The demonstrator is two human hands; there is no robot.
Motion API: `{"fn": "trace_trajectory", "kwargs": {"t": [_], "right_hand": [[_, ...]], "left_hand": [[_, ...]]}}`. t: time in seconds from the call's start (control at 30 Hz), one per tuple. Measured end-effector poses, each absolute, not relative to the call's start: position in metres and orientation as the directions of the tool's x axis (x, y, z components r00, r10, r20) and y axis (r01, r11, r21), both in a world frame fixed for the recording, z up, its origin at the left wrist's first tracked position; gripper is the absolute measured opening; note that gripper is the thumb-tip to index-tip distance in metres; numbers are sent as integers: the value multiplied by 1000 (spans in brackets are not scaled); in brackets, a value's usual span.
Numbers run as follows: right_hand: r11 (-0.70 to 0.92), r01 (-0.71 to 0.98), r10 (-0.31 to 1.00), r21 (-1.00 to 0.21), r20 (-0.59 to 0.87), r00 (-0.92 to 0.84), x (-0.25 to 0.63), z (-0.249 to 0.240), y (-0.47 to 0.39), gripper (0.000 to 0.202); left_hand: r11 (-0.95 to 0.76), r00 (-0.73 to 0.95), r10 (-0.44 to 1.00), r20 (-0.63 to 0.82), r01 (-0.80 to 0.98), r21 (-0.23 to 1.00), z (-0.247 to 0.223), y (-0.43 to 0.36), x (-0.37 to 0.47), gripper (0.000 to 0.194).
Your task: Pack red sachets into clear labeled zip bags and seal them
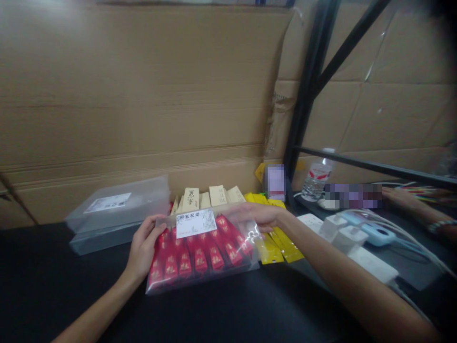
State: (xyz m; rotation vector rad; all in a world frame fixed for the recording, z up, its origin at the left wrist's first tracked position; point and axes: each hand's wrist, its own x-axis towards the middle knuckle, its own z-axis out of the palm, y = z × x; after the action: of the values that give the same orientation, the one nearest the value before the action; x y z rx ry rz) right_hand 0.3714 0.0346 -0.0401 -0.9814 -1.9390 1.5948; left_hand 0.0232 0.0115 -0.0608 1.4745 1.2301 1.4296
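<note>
A clear plastic bag (207,276) full of red packets with gold characters lies tilted between my hands, a white printed label (196,224) on its upper part. My left hand (144,243) grips its left edge, thumb on top and fingers behind. At the upper right, my right hand (259,215) is on the bag, its fingers partly behind or inside the plastic; which one I cannot tell. Behind the bag stand several cream packets (191,199) with dark writing. Yellow sachets (282,243) lie just beyond my right hand.
Frosted plastic bags (117,209), one labelled, are stacked at the left. Right of the black metal frame (310,85) are a water bottle (317,176), white chargers (346,236), a power strip (373,267) and cables. Another person's hand (400,200) is at far right. Cardboard (143,95) walls the back.
</note>
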Motion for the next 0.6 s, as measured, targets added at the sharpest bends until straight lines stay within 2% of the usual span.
{"fn": "trace_trajectory", "kwargs": {"t": [0.07, 0.4, 0.6], "right_hand": [[56, 178, 731, -982, -81, -677, 369, -44, 28, 60], [-1, 82, 807, -997, -49, -589, 373, -68, 5, 61], [6, 131, 838, -991, -66, -542, 374, -64, 4, 65]], "left_hand": [[-272, -67, 957, 282, 132, 953, -63, 12, 23, 35], [-263, -28, 963, 269, 135, 955, -66, 14, 19, 35], [-264, -24, 963, 270, 147, 953, -65, 14, 19, 35]]}}
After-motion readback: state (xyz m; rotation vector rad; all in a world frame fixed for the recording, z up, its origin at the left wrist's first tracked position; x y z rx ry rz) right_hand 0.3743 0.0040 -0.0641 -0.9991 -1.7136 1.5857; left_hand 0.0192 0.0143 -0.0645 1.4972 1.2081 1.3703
